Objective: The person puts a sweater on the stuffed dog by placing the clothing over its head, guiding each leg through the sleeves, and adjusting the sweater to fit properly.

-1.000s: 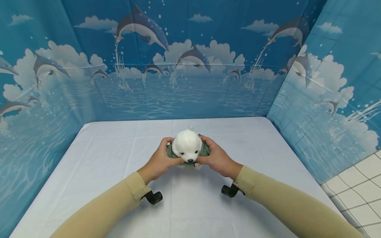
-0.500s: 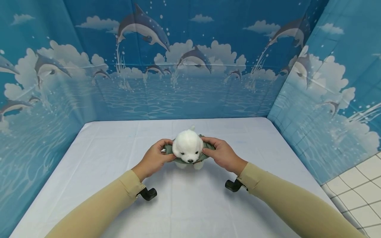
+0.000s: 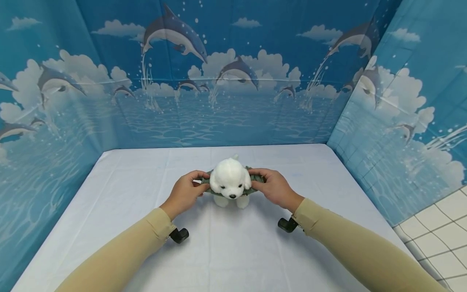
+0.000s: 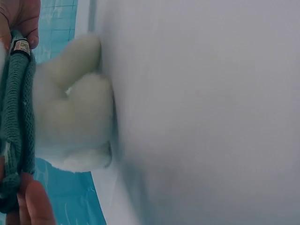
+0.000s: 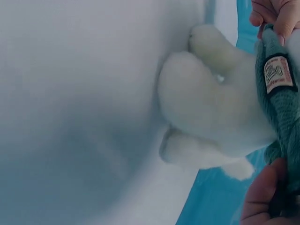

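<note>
A white plush dog (image 3: 230,176) stands on the table, its face toward me, its legs (image 5: 187,89) on the cloth. Bunched around its neck is a green knitted garment (image 5: 281,112) bearing a small woven label (image 5: 278,73). My left hand (image 3: 183,194) pinches the knit's left edge between thumb and fingers. On the opposite side my right hand (image 3: 276,190) pinches the right edge, so the knit stretches sideways behind and below the head. Seen from the left wrist, the rolled knit (image 4: 16,112) sits above the bare white body (image 4: 70,122). The head hides much of the garment in the head view.
A white cloth (image 3: 233,251) covers the table. Blue curtains (image 3: 233,117) printed with dolphins stand along the back and both sides. White tiles (image 3: 441,231) show at the lower right. A black wrist camera (image 3: 178,235) hangs below the left cuff, another (image 3: 287,224) below the right.
Both hands have moved apart, widening the green knit outward. The knit has risen from below the chin, and the plush dog's front legs now show beneath it.
</note>
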`<state>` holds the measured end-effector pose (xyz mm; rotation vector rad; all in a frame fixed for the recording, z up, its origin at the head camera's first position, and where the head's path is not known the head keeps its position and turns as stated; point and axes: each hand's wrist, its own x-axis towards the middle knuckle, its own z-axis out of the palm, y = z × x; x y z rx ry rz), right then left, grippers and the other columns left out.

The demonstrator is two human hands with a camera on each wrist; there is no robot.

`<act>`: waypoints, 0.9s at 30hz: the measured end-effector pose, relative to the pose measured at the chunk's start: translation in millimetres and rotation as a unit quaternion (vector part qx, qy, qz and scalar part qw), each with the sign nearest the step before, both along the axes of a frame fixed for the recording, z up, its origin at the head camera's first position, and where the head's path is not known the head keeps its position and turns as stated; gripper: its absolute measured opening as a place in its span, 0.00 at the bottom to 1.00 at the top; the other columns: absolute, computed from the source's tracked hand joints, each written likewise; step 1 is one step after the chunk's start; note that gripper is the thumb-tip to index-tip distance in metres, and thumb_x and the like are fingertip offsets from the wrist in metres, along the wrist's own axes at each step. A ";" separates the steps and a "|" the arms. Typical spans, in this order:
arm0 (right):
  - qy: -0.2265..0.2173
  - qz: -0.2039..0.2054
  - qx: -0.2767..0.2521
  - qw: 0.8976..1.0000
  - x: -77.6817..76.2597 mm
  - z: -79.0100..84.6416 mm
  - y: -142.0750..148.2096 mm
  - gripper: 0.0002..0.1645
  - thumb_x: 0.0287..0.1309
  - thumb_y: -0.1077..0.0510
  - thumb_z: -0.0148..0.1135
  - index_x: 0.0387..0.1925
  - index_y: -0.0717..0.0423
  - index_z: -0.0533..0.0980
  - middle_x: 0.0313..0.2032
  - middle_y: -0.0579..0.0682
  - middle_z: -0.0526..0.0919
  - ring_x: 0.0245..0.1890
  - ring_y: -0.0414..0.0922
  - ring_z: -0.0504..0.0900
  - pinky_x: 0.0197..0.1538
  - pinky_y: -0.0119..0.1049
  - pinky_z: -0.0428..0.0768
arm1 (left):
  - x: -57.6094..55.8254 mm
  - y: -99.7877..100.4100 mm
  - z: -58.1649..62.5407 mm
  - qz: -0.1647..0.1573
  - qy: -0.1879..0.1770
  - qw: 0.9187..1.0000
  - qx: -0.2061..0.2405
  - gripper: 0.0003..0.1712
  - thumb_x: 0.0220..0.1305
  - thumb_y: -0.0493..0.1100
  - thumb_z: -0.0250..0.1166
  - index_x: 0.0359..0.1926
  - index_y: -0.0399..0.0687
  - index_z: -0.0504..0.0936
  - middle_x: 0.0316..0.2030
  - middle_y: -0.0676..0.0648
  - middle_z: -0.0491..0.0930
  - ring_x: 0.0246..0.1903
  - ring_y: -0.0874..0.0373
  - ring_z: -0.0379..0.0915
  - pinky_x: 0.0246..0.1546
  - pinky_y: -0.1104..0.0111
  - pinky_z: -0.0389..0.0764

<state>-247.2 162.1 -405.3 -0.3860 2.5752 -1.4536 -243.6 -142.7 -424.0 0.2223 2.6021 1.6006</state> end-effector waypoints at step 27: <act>0.027 -0.050 0.091 0.994 -13.4 -21.6 2.7 0.15 0.69 0.57 0.70 0.54 0.55 0.84 0.50 0.53 0.89 0.47 0.48 0.85 0.46 0.41 0.84 | -13.1 -2.2 -21.0 0.025 -0.011 0.998 -0.053 0.11 0.70 0.42 0.71 0.51 0.50 0.84 0.47 0.46 0.84 0.37 0.50 0.86 0.35 0.66 0.85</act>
